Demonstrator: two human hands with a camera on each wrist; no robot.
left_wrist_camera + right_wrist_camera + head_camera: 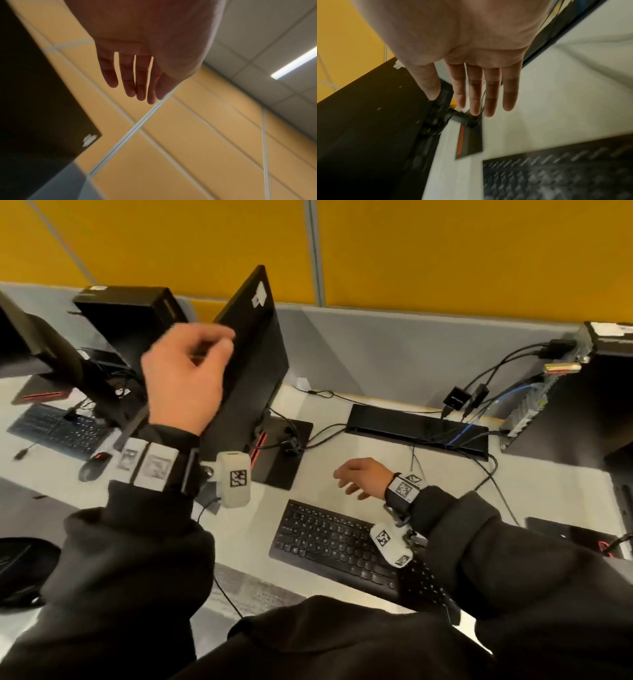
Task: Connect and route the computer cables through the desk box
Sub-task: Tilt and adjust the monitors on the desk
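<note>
The black desk box (418,433) lies on the white desk (342,405) behind the keyboard. Black cables (486,381) and a blue cable (507,400) run into it from the small computer (548,392) standing at the right. Another black cable (325,433) leads from the monitor's base (284,453) to the box. My left hand (186,371) (133,75) is raised beside the left edge of the black monitor (250,361) and holds nothing. Between keyboard and box, my right hand (359,477) (479,88) hovers over the desk with straight fingers, empty.
A black keyboard (335,539) lies in front of me. At the left stand a second monitor (41,347), another keyboard (58,429) and a mouse (94,467). A grey divider (394,350) and yellow wall panels (445,251) close off the back.
</note>
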